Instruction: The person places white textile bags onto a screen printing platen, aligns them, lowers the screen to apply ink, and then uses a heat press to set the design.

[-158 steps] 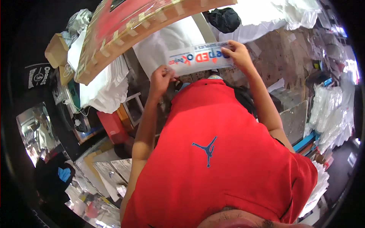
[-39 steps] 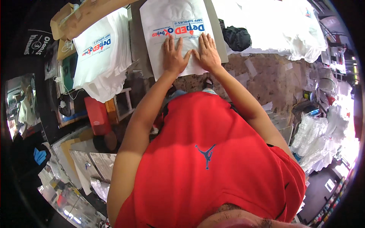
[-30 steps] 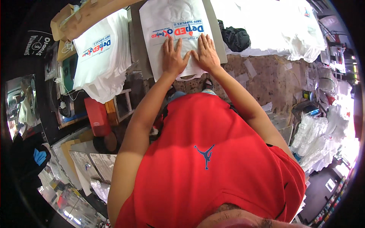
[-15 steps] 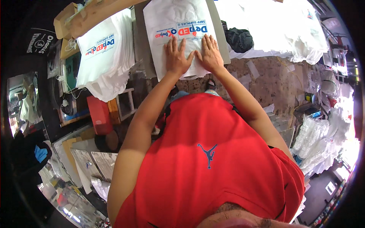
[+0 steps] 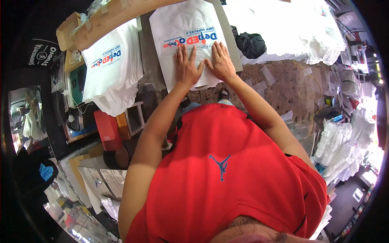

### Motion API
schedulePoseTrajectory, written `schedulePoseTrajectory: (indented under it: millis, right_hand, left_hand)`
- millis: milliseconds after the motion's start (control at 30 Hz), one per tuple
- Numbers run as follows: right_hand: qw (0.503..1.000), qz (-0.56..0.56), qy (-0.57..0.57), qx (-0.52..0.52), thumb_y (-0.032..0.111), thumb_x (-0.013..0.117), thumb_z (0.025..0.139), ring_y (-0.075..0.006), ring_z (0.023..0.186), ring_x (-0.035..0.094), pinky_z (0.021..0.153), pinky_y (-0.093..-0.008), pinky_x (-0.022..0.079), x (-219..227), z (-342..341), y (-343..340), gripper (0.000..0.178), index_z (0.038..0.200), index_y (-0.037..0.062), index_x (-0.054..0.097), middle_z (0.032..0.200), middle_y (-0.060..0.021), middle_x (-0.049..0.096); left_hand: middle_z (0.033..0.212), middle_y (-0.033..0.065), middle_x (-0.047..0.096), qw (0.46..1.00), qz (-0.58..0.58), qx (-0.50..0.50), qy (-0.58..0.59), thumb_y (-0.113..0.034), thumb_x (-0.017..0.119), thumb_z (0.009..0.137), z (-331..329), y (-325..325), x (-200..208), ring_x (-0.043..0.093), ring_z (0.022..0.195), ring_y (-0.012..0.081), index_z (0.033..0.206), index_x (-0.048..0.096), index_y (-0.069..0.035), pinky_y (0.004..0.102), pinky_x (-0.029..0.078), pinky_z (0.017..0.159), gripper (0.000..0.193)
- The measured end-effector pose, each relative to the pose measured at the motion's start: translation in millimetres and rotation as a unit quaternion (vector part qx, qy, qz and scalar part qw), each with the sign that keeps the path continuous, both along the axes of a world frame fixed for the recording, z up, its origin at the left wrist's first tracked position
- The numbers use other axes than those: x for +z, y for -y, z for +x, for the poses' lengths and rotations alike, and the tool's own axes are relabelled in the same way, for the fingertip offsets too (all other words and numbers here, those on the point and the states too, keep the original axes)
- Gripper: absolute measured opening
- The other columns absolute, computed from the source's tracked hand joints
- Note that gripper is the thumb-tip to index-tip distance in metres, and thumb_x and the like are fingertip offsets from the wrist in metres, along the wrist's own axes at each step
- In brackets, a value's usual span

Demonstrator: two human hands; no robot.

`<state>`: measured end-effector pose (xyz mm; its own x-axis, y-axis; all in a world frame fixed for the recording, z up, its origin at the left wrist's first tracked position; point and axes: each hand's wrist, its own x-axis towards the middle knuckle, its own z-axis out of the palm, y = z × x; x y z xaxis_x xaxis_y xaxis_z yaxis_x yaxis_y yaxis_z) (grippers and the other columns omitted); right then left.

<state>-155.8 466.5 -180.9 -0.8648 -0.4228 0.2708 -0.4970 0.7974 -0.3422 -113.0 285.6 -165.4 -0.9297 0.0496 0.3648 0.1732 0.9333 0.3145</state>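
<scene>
Since the earliest frame, where both hands held a printed strip up over a white sheet, the hands have come down flat; over the last second they have barely shifted. Now the left hand point(image 5: 187, 65) and the right hand point(image 5: 221, 60) lie side by side, palms down and fingers spread, pressing on the white printed bag point(image 5: 187, 36). Neither hand grasps anything; they simply rest open on the fabric just below the red and blue print.

That bag lies flat on a grey platen point(image 5: 148, 52), which serves as the counter, covering most of it and hanging slightly over its near edge. Beyond the platen's left edge a stack of white printed bags point(image 5: 111, 69) lies draped, its lower part crumpled. A long cardboard piece point(image 5: 109, 20) runs along the far left corner. Past the right edge sits a black bundle point(image 5: 251, 43), and further right a spread of white cloth point(image 5: 283, 28). A red box point(image 5: 106, 128) stands below the stack. The person wears a red shirt point(image 5: 227, 178).
</scene>
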Motion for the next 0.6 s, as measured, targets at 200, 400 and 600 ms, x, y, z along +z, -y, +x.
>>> schedulePoseTrajectory:
  millis: [200,400,600]
  right_hand:
    - [1.0,-0.007,-0.003,-0.003,0.041,0.055,0.098,-0.0438,0.151,0.024,0.125,-0.0482,0.018,3,0,-4,0.075,0.147,-0.0128,0.037,0.159,-0.0291,0.031]
    - [0.966,0.086,0.207,0.128,0.037,0.069,0.091,-0.0406,0.135,0.05,0.113,-0.0446,0.04,76,0,-32,0.073,0.141,-0.01,0.046,0.143,-0.029,0.052]
    - [0.876,-0.153,0.136,0.438,0.025,0.071,0.092,-0.0249,0.105,0.071,0.088,-0.0375,0.056,443,-17,-141,0.042,0.122,-0.0043,0.068,0.109,-0.0148,0.075]
  left_hand:
    - [0.16,0.0275,0.031,1.0,-0.018,-0.003,0.009,-0.047,0.061,0.092,-2,-3,-1,0.024,0.149,0.0455,0.151,0.046,-0.012,0.0592,0.019,0.121,0.07]
    - [0.159,0.0265,0.032,1.0,-0.016,0.011,0.025,-0.048,0.059,0.093,-1,4,-3,0.023,0.15,0.0431,0.151,0.046,-0.012,0.058,0.017,0.122,0.07]
    - [0.159,0.0265,0.032,1.0,-0.013,0.004,0.011,-0.051,0.055,0.095,0,4,-1,0.023,0.15,0.0438,0.151,0.046,-0.011,0.0578,0.015,0.122,0.07]
